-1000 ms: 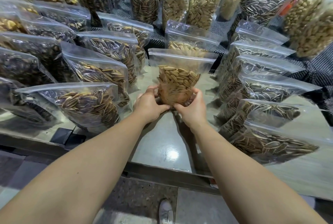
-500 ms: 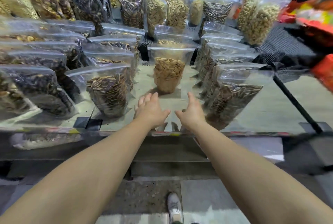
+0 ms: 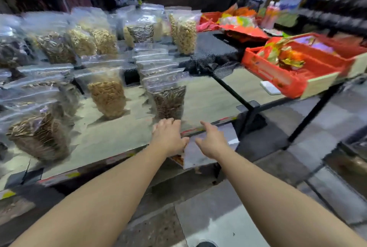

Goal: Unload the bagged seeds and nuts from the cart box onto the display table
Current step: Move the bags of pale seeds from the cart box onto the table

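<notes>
Clear bags of seeds and nuts stand in rows on the display table. A bag of tan seeds stands upright near the middle, free of both hands. To its right stands a bag of dark striped seeds at the front of its row. My left hand hovers over the table's front edge, just in front of that dark bag, fingers relaxed and holding nothing. My right hand is past the table edge, fingers loosely spread, holding nothing. The cart box is not in view. The frame is blurred.
A red crate with bright wrapped goods sits on a second table at the right, with a black mesh mat behind it. Black table legs stand between the tables. Tiled floor and my shoe lie below.
Both hands let go of the tan seed bag, which stays standing on the table, and drew back toward the front edge. My view swung to the right, bringing the red crate into sight.
</notes>
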`<state>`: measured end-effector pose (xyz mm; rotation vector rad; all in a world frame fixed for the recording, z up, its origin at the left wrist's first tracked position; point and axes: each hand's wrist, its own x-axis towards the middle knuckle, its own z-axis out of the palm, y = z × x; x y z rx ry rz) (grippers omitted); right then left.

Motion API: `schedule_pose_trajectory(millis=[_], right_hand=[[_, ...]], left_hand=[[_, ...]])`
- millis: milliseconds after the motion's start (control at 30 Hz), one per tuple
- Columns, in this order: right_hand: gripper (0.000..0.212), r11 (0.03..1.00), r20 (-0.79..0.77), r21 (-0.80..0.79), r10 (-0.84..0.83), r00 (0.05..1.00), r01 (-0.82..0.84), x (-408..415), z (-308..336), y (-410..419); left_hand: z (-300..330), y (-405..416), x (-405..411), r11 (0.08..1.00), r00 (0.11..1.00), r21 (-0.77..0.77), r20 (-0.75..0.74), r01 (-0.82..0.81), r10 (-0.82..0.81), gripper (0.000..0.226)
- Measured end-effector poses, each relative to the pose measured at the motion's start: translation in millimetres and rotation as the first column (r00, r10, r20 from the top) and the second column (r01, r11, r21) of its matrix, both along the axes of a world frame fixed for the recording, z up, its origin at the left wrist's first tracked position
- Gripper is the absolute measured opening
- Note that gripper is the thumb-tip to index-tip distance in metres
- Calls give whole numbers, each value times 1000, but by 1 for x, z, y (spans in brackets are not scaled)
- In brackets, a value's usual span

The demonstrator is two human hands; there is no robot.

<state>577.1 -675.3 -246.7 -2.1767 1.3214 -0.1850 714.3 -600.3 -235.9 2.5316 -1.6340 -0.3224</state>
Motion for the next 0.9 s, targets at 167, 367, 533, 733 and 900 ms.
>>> schedule_pose_trajectory(millis=[167, 367, 533, 733, 900], right_hand=[[72, 975, -149, -138, -196, 969, 176, -164, -7, -58], [73, 892, -227, -142, -451, 863, 429, -377, 1, -116], [70, 801, -209, -155, -599, 773, 579, -506, 4, -144], [72, 673, -207, -66, -732, 649, 737, -593, -16, -190], [70, 587, -208, 7, -791, 575, 810, -642, -39, -259]], left_hand=[[-6, -91, -145, 969, 969, 50, 44, 241, -243, 67], [-2, -183, -348, 875, 875, 21, 24, 483, -484, 71], [-6, -244, -469, 797, 797, 9, 14, 604, -604, 71], [-22, -315, -555, 726, 726, 30, -26, 687, -687, 66], [-43, -401, -597, 687, 695, 102, -74, 719, -716, 60]])
